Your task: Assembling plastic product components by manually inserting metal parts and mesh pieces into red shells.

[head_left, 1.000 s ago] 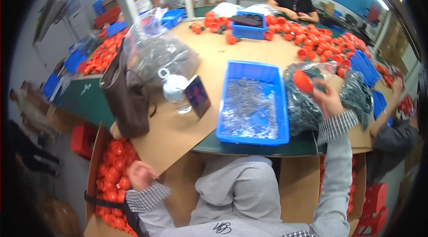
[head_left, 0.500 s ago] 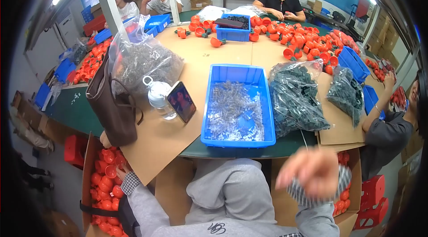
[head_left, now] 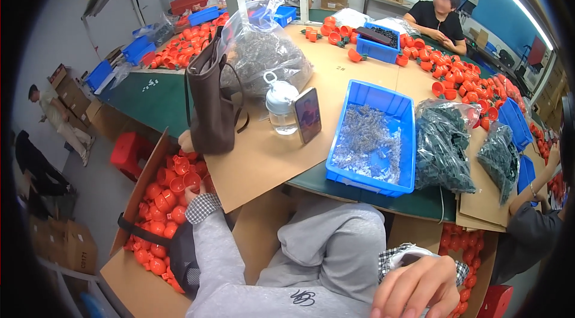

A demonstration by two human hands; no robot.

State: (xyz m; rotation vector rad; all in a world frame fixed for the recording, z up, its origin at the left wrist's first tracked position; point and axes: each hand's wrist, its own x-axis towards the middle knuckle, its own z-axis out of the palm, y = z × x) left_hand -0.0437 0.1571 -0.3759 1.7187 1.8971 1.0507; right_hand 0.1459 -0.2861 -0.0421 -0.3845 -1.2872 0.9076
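My left hand (head_left: 191,193) reaches into a cardboard box of orange-red plastic cups at the lower left. Its fingers touch or lie beside a cup (head_left: 192,180); the cardboard sheet and the cups hide part of them, so a grip cannot be made out. Low in front of my lap, my right hand (head_left: 419,288) is palm down, with loosely bent fingers a little apart and nothing visible in them. The lower edge cuts off its fingertips. On the table ahead stands a blue bin (head_left: 336,165) holding many small clear and whitish pieces.
A brown handbag (head_left: 211,102), a water bottle (head_left: 281,108) and a propped phone (head_left: 308,115) stand left of the bin. Bags of dark green parts (head_left: 443,147) lie right of it. Another box of cups (head_left: 464,252) is at my right. Several co-workers sit around the table.
The view has swung left, so the table things sit farther right. My right hand has dropped from near the table edge toward my lap. My left hand stays among the cups.
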